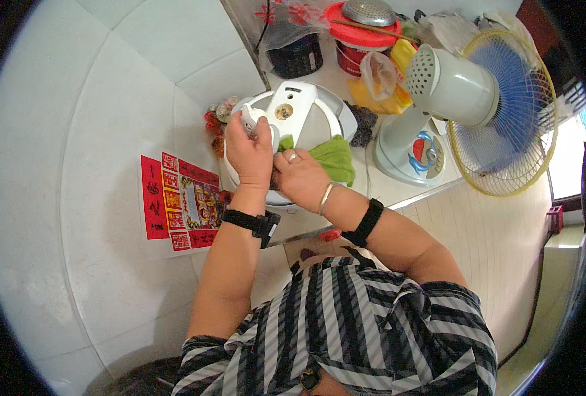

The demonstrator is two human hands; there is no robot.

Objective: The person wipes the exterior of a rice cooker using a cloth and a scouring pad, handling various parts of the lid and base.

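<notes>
A white rounded plastic appliance (302, 106), which looks like a rice cooker, sits on the counter before me. Its top has a broad strip with a brownish round spot and a curved handle-like band. My left hand (249, 158) grips a smaller white plastic part (259, 117) over the appliance's left side, thumb and fingers around its sides. Beside it, my right hand (300, 174) is closed on a green cloth (336, 159), pressed near that part. The cloth's loose end hangs over the appliance's right side. My hands hide where cloth and part meet.
An electric fan (446, 94) with a blue guard stands on the right. At the back are a red-lidded bucket (359, 54), a black container (295, 57) and a yellow cloth (379, 96). The tiled wall (124, 109) on the left bears a red printed poster (181, 200).
</notes>
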